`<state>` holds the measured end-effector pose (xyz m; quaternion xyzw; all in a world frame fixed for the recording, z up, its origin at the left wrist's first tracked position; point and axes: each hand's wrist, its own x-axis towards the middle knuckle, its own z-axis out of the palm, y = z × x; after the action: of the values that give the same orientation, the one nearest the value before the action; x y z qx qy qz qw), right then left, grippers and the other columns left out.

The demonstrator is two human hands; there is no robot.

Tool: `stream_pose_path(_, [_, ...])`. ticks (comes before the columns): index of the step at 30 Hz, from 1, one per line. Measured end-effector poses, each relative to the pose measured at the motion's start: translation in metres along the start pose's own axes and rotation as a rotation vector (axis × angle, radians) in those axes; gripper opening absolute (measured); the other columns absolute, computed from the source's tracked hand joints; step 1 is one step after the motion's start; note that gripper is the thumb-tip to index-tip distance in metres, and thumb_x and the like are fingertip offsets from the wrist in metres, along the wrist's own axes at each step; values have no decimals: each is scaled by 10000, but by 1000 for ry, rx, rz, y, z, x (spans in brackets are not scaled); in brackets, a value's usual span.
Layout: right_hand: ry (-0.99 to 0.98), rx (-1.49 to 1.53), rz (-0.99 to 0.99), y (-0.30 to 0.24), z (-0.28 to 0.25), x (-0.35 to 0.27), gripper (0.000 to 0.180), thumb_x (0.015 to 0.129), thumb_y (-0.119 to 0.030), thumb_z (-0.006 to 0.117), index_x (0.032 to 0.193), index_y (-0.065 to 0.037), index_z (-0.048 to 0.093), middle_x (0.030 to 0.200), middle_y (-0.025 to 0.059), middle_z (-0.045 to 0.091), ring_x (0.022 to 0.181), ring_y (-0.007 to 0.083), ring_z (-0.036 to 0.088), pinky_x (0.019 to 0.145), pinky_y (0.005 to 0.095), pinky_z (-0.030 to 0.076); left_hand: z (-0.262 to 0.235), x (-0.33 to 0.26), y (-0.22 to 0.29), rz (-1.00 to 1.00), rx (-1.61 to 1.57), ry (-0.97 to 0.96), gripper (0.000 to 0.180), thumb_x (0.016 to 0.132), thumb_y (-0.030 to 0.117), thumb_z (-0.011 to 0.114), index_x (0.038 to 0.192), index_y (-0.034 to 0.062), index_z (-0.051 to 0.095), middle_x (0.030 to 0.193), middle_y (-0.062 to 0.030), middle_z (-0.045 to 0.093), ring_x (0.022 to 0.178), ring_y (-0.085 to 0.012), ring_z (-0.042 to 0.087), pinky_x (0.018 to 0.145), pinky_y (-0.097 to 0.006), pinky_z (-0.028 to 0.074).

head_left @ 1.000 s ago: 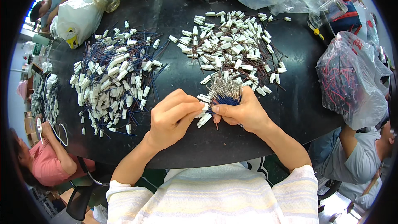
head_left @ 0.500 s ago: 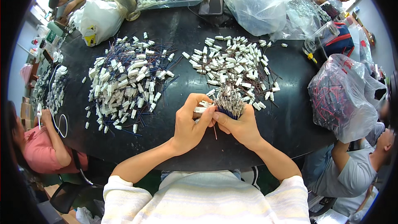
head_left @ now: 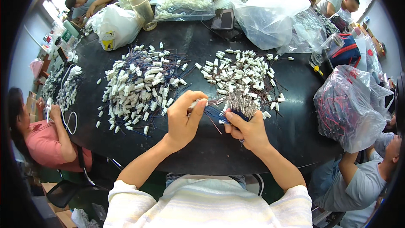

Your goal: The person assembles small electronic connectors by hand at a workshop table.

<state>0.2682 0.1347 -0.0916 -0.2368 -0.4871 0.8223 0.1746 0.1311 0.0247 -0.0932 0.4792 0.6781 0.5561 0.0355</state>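
In front of my chest, my right hand (head_left: 249, 131) grips a thick bundle of thin dark blue wires (head_left: 244, 104) with silvery metal tips fanning upward. My left hand (head_left: 182, 120) is closed to its left, thumb against fingers, on wired white connectors mostly hidden by the fingers. Blue and brown wires (head_left: 216, 113) stretch between both hands. Beyond the left hand lies a heap of white connectors with blue wires (head_left: 133, 86). Just past the right hand is a second heap of white connectors with brownish wires (head_left: 236, 69).
The black table (head_left: 185, 160) holds a clear bag of red wires (head_left: 348, 105) at right. Along the back stand a white bag (head_left: 116, 25), a plastic jug (head_left: 141, 8), a large clear bag (head_left: 270, 21) and a dark phone-like device (head_left: 222, 19). Several people sit around.
My hands have moved apart, the left drawing leftward from the right-hand bundle. Wires now stretch between them. The whole view has shifted slightly.
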Motion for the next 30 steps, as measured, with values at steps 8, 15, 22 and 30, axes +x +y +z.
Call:
stream_pose_path(8, [-15,156,65,-8,-10,2,55,819,-68,569,828,-17,550,538,29,487,345,37,278,325,197,203,-48,35,11,197,220,253,62,776,-7,605,786,31,556,682,-61,563,547,-132,512,474,-243,383])
stream_pose_path(15, [34,248,68,-6,-27,7,70,806,-58,585,845,-5,559,514,-12,403,363,37,283,337,199,195,-165,89,-42,-107,437,340,266,848,253,617,824,-12,608,575,20,517,532,-31,416,474,-210,338])
stream_pose_path(22, [161,237,19,-7,-40,15,82,802,-50,604,859,-7,563,526,-28,399,375,27,285,339,191,195,-124,72,-36,418,1066,334,192,803,61,558,981,7,606,1031,-149,574,1005,-334,521,847,-396,419])
stream_pose_path(30, [242,160,35,0,-31,13,67,801,-41,615,838,-23,562,534,-48,414,388,14,306,346,188,195,19,10,-40,307,165,-463,243,638,133,736,821,42,605,825,-75,555,741,-246,524,628,-334,446])
